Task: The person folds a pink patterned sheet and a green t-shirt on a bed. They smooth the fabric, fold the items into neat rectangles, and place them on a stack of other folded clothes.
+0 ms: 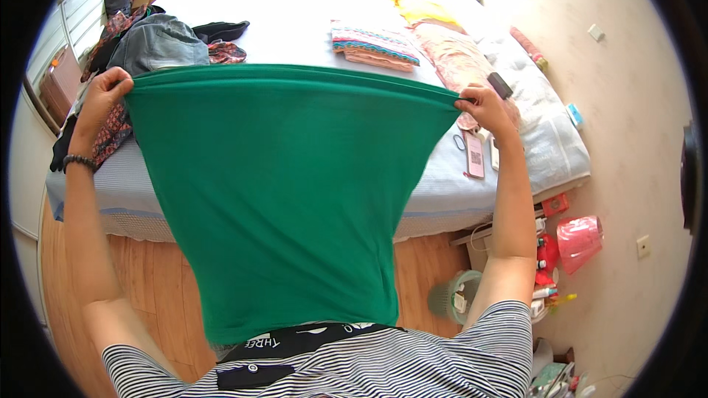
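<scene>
A plain green garment (276, 177) is stretched wide between my hands, its far edge pulled nearly straight. My left hand (107, 96), with a dark bead bracelet above the wrist, pinches the far left corner. At the far right corner my right hand (487, 107) is closed on the same edge. The cloth narrows toward me, and its near end reaches my striped shirt (383, 365). Which kind of garment it is I cannot tell.
Beyond the cloth is a bed (287, 0). A heap of clothes with denim (158, 44) lies at left; a folded striped stack (375, 44) lies farther right. A phone (474, 155) rests near my right forearm. Below stand a waste bin (459, 298) and a pink lampshade (580, 242).
</scene>
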`<state>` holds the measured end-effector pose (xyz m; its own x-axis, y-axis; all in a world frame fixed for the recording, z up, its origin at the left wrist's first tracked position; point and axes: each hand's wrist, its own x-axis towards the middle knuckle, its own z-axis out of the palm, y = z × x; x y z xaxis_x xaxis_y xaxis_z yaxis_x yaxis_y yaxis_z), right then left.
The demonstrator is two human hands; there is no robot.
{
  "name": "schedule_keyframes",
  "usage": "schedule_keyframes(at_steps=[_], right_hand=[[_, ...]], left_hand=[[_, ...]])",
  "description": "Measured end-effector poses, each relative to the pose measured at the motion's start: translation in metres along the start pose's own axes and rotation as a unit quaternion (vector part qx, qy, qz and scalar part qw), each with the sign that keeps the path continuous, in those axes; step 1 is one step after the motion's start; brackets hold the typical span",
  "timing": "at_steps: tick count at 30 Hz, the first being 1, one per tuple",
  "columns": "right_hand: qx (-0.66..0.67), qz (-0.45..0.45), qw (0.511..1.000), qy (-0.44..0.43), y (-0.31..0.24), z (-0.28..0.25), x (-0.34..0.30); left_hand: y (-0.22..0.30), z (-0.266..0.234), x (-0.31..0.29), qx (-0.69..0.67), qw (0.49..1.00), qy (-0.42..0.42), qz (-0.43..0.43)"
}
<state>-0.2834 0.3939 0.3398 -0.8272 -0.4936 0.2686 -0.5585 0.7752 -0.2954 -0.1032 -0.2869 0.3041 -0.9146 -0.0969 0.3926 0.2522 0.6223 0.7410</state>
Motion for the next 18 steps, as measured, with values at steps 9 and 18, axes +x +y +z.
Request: schedule_keyframes(at_steps=[9,18], right_hand=[[0.017,0.082,0.981,0.175,-0.027,-0.057,-0.052],[0.448,-0.039,0.849,0.278,-0.052,-0.170,-0.075]], left_hand=[[0.064,-0.053,-0.034,0.285,0.933,0.116,0.186],[0.127,-0.170,-0.040,-0.029,0.981,0.186,0.047]])
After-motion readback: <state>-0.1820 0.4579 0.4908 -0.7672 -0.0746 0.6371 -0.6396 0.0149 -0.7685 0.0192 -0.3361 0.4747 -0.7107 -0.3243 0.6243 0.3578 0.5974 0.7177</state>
